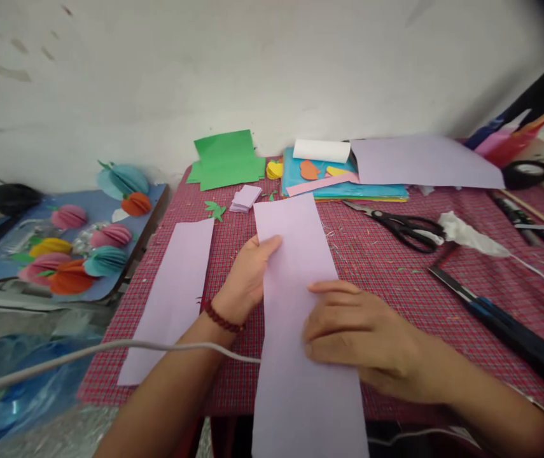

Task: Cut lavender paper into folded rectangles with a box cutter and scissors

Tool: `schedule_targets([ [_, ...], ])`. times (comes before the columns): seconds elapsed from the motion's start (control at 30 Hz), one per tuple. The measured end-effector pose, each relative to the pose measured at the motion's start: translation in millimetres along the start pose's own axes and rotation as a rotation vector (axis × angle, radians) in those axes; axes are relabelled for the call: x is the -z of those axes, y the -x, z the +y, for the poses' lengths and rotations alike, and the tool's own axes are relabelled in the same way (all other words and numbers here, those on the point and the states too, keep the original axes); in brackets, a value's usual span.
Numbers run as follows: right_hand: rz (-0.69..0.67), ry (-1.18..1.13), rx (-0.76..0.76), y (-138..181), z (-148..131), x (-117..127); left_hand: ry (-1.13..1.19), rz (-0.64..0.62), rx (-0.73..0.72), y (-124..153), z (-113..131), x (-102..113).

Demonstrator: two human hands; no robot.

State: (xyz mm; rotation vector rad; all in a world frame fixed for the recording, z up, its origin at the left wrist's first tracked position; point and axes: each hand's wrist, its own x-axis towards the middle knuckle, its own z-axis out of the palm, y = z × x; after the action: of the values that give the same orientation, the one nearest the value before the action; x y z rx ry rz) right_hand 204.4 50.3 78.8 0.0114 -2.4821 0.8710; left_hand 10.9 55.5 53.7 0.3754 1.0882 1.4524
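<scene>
A long lilac paper strip (295, 254) lies lengthwise on the red checked tablecloth (376, 254) and overhangs the near edge. My left hand (247, 277) grips its left edge, thumb on top of the sheet. My right hand (352, 324) lies flat on the strip's middle, fingers stretched out and pointing left. A second lilac strip (171, 299) lies to the left, untouched. A small stack of lilac paper pieces (246, 197) sits beyond them.
Black scissors (403, 226) lie to the right beside a crumpled white wrapper (467, 234) and dark tools (505, 324). Green paper (226, 159), coloured sheets (348, 178) and a large lilac sheet (424, 162) sit at the back. Paper fruit (85, 248) rest on a blue board at left. A white cable (109, 348) crosses my left arm.
</scene>
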Motion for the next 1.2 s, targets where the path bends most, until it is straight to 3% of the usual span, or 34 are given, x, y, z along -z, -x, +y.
schedule_targets([
  [0.07,0.089,-0.03,-0.101,0,2,-5,0.017,0.012,-0.037,-1,4,3],
  [0.2,0.321,-0.185,-0.502,-2,15,-14,0.002,-0.006,-0.142,-2,16,7],
  [0.3,0.438,-0.336,-0.699,-4,27,-15,-0.045,-0.028,-0.168,2,19,5],
  [0.47,0.579,-0.621,-0.78,-2,43,-11,-0.238,-0.033,-0.228,1,6,5],
  [0.67,0.821,-0.938,-0.842,-2,50,-5,-0.725,0.037,-0.517,-6,12,16],
  [0.77,0.921,-0.984,-0.809,-3,51,-2,-0.929,-0.103,-0.336,6,31,19],
  [0.9,1.021,-0.838,-0.669,-3,50,5,-1.076,-0.579,0.029,30,47,19],
  [1.03,1.049,-0.685,-0.552,0,44,14,-0.795,-0.944,0.379,35,28,15],
  [1.13,0.974,-0.791,-0.453,4,36,16,-0.413,-0.999,0.582,29,4,12],
  [1.2,0.794,-0.925,-0.368,7,30,15,-0.188,-0.891,0.54,23,-8,12],
])
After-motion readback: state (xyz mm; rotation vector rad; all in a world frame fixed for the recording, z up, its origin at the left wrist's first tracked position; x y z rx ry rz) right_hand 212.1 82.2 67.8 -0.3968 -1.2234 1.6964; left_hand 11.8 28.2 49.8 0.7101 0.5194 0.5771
